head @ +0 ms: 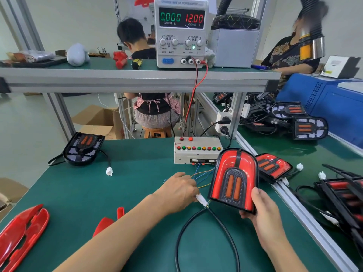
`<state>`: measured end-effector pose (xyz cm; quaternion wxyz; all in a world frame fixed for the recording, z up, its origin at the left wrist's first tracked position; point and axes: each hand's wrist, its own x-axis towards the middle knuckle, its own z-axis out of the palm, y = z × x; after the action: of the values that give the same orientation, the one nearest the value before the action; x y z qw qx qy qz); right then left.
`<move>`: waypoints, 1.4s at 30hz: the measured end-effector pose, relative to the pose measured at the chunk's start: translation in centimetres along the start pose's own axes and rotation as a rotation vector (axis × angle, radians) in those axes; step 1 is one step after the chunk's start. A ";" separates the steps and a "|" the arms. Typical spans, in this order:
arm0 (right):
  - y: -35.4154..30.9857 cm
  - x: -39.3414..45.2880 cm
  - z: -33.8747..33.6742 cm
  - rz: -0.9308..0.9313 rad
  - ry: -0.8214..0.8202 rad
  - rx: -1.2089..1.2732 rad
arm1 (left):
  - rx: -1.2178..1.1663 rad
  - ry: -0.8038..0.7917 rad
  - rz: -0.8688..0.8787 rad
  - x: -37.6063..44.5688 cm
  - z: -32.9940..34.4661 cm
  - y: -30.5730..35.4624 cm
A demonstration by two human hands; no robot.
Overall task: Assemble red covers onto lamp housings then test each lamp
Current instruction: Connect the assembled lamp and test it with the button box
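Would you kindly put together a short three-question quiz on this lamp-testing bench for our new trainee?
1. True or false: the right hand holds a lamp that already has its red cover on.
2. What does the left hand pinch? A) the white connector B) a knob on the power supply C) a loose red cover
3. Fill in: the power supply shows a voltage of ____ and a current of 0.000.

Key
1. True; it grips the lamp's lower edge.
2. A; the connector sits at the end of the black cable, near the wires from the test box.
3. 12.00
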<state>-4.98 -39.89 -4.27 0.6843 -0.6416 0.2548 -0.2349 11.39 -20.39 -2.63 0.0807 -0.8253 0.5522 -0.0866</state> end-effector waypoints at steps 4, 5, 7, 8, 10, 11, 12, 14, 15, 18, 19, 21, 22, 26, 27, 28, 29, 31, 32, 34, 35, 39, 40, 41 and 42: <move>1.1 -0.3 0.4 -0.021 -0.014 -0.034 | -0.123 -0.029 -0.045 0.3 0.1 -0.7; 1.2 -0.3 0.5 -0.026 -0.022 -0.042 | -0.173 -0.029 -0.033 0.1 0.0 -0.9; 1.3 -0.2 0.5 -0.037 -0.027 -0.050 | -0.350 0.063 -0.026 -0.2 -0.2 -1.4; 1.4 -0.1 0.5 -0.044 -0.025 -0.055 | -0.443 0.160 -0.054 -0.2 -0.3 -1.6; 1.5 0.0 0.6 -0.056 -0.023 -0.064 | -0.584 0.400 -0.198 0.3 -0.3 -2.1; 1.6 0.0 0.6 -0.058 -0.025 -0.070 | -0.617 0.481 -0.306 0.7 -0.2 -2.4; 1.7 0.1 0.5 -0.060 -0.028 -0.078 | -0.621 0.509 -0.412 1.3 -0.2 -2.7; 2.0 0.1 0.5 -0.062 -0.043 -0.094 | -0.567 0.411 -0.547 2.3 0.0 -3.3; 2.0 0.1 0.4 -0.065 -0.052 -0.100 | -0.535 0.336 -0.579 2.9 0.2 -3.7; 2.1 0.3 0.3 -0.063 -0.068 -0.119 | -0.463 0.191 -0.618 4.1 0.8 -4.4; 2.1 0.3 0.3 -0.058 -0.069 -0.123 | -0.444 0.164 -0.614 4.4 1.0 -4.6; 2.2 0.4 0.3 -0.047 -0.073 -0.123 | -0.431 0.146 -0.604 4.8 1.4 -4.7; 2.2 0.4 0.3 -0.044 -0.076 -0.123 | -0.427 0.151 -0.599 4.9 1.7 -4.8; 2.0 0.4 0.3 -0.045 -0.074 -0.104 | -0.361 0.168 -0.579 5.0 2.2 -5.1; 2.0 0.4 0.3 -0.046 -0.072 -0.098 | -0.350 0.170 -0.573 5.0 2.3 -5.1; 2.1 0.4 0.4 -0.047 -0.070 -0.092 | -0.339 0.172 -0.565 4.9 2.3 -5.1; 2.1 0.4 0.4 -0.047 -0.066 -0.084 | -0.337 0.175 -0.559 5.0 2.3 -5.1; 2.1 0.5 0.4 -0.046 -0.059 -0.062 | -0.358 0.180 -0.558 5.1 2.1 -5.2; 2.1 0.5 0.4 -0.045 -0.059 -0.052 | -0.367 0.178 -0.559 5.3 2.1 -5.4; 2.1 0.5 0.4 -0.042 -0.060 -0.043 | -0.385 0.165 -0.557 5.4 1.9 -5.5; 2.1 0.5 0.4 -0.041 -0.062 -0.042 | -0.392 0.161 -0.555 5.4 1.9 -5.6; 2.1 0.4 0.3 -0.046 -0.081 -0.059 | -0.409 0.179 -0.557 5.4 1.8 -5.4; 2.1 0.5 0.3 -0.045 -0.081 -0.062 | -0.412 0.183 -0.563 5.4 1.8 -5.4; 2.1 0.5 0.4 -0.041 -0.077 -0.064 | -0.411 0.181 -0.570 5.5 1.8 -5.4; 2.1 0.5 0.4 -0.038 -0.071 -0.065 | -0.410 0.174 -0.577 5.6 1.7 -5.4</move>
<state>-4.39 -39.80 -6.35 0.6672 -0.6761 0.2254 -0.2167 18.69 -23.45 -2.80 -0.1614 -0.9356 0.3074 -0.0634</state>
